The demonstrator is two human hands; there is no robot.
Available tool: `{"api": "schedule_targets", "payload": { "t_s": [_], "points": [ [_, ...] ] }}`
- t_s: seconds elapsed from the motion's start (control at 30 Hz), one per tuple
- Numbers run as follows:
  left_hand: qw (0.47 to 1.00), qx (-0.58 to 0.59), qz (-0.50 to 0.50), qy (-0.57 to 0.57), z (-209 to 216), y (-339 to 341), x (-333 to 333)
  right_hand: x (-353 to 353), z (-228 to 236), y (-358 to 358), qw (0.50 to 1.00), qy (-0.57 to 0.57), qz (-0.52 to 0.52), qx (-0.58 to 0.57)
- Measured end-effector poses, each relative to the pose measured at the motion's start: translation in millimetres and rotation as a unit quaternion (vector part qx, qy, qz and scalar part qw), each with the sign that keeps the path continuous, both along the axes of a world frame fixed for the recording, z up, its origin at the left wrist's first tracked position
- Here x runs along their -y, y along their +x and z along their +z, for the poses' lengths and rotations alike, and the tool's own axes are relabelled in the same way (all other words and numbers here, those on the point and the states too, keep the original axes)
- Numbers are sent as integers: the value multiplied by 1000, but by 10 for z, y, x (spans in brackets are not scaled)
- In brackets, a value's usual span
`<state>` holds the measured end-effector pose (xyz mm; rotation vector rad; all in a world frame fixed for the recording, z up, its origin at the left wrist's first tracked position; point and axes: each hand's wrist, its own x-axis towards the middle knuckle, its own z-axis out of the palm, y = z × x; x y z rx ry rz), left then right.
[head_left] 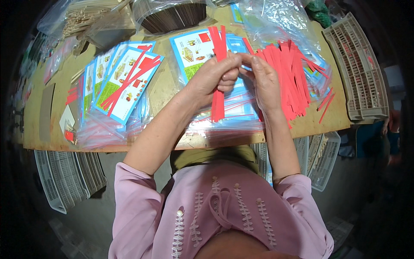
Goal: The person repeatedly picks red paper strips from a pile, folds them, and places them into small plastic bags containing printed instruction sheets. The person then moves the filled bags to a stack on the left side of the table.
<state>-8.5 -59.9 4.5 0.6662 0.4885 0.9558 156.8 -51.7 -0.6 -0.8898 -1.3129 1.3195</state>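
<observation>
Wooden worktable [164, 93] is sitting pretty crowded, with stacks of blue printed cards in clear bags [123, 80] lying off to the left and a big loose pile of red strips [289, 73] spreading out on the right. Left hand [211, 80] is gripping a small bundle of red strips [218, 64] upright, fingers curled around it over the bagged cards in the middle. Right hand [265, 82] is pinching the same bundle near the top, touching the left one. A beige plastic basket [358, 69] is resting at the table's right end.
</observation>
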Motion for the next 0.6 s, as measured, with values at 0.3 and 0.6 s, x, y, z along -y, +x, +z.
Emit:
{"api": "schedule_targets", "payload": {
  "t_s": [0.3, 0.6],
  "points": [
    [980, -114, -162, 34, 50, 31, 102, -13, 222, 106, 963, -104, 250, -2],
    [971, -160, -103, 145, 214, 132, 252, 125, 430, 128, 979, -126, 86, -132]
  ]
}}
